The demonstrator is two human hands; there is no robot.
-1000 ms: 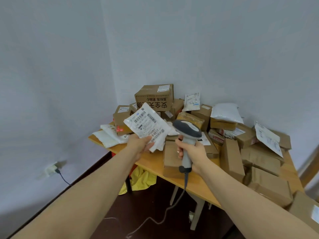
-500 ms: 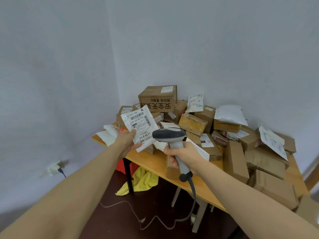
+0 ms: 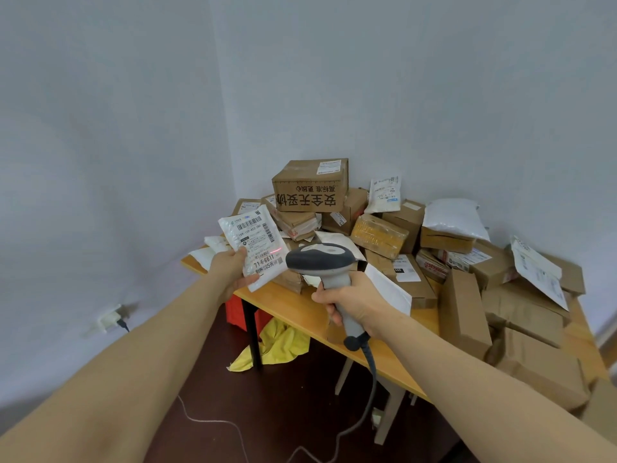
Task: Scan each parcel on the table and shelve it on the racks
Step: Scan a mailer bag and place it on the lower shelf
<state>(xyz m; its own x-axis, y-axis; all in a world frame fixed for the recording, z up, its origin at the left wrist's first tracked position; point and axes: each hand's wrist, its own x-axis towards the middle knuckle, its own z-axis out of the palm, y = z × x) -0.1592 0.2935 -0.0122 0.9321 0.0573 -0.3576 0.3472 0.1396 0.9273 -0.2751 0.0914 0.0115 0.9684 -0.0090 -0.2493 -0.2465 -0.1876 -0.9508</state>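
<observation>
My left hand [image 3: 232, 270] holds a small white parcel bag [image 3: 255, 240] by its lower left edge, label facing me, above the table's left corner. My right hand [image 3: 355, 297] grips the handle of a grey barcode scanner [image 3: 322, 260], whose head points left at the bag. A red scan line glows on the label near the scanner's nose. Behind them the wooden table [image 3: 300, 312] carries a heap of several brown boxes [image 3: 310, 190] and white bags [image 3: 454, 217].
The table stands in a corner of two pale walls. Under it lie a yellow cloth [image 3: 275, 344] and a red crate [image 3: 238, 310]. The scanner cable [image 3: 367, 389] hangs to the dark floor. A wall socket [image 3: 112, 319] with a plug sits low on the left.
The bag has turned more upright and shifted left, with its label facing me. The scanner head swung left to point at it, and a red scan line now shows on the label.
</observation>
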